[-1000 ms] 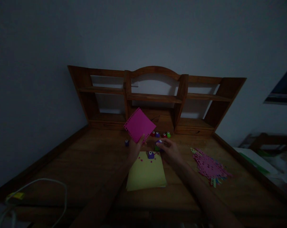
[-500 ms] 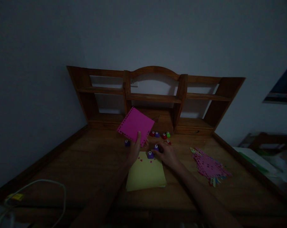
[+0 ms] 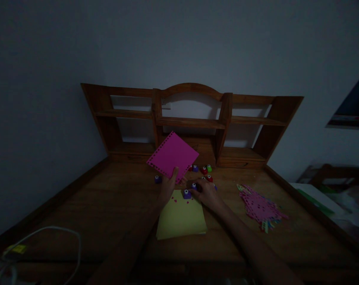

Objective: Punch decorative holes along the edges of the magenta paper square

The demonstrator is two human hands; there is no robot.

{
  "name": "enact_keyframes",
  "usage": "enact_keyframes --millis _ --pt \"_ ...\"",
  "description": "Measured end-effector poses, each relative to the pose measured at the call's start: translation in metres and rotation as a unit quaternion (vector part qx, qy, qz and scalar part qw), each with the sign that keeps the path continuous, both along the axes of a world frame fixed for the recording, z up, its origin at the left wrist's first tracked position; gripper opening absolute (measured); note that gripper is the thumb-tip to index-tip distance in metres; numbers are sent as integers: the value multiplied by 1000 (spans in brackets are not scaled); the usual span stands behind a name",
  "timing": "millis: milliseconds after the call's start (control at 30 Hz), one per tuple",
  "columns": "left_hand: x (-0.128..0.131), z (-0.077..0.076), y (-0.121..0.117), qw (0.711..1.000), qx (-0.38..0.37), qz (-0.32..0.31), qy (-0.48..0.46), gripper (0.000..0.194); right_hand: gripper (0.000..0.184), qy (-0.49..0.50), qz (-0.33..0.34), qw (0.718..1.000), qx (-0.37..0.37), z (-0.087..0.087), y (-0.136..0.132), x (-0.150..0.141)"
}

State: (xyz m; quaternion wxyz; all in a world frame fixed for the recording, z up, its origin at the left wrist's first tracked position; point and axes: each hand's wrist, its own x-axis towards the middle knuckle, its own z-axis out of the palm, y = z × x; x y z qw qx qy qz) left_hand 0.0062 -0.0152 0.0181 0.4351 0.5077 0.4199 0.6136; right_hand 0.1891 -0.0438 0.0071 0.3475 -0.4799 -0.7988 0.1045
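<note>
A bright pink sheet of paper (image 3: 173, 155) with punched holes along its left and lower right edges is pinched in my left hand (image 3: 168, 188), thumb on top. My right hand (image 3: 207, 193) has its fingers closed at a purple craft punch (image 3: 193, 186); its fingers partly cover the punch. A second purple punch (image 3: 186, 194) stands at the top of a stack of pale yellow paper (image 3: 182, 219). Small pink cut-outs (image 3: 175, 200) lie on that yellow sheet, just below the hands.
Red, purple and green punches (image 3: 209, 168) stand behind my right hand; a dark purple one (image 3: 158, 179) stands left. Pink, heavily punched scraps (image 3: 261, 206) lie right. A wooden shelf (image 3: 193, 123) backs the desk. A white cable (image 3: 59, 227) loops at the front left.
The pink sheet has shifted slightly right and up in my left hand. My right hand stays almost in place at the purple punch, and the view has moved a little.
</note>
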Motion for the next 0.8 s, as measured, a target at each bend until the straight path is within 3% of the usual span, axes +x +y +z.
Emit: enact_keyframes --millis 400,600,700,800 --pt "-3 -4 2 999 27 23 25 45 17 32 23 999 31 1 -1 -2" --pt "-7 -14 11 998 -2 37 47 52 19 59 5 996 63 2 0 -1" --pt "-6 -20 15 1000 -8 15 18 51 22 72 -15 995 63 3 0 1" --pt "-4 -23 16 998 -21 -48 -41 45 27 90 -76 991 65 5 3 10"
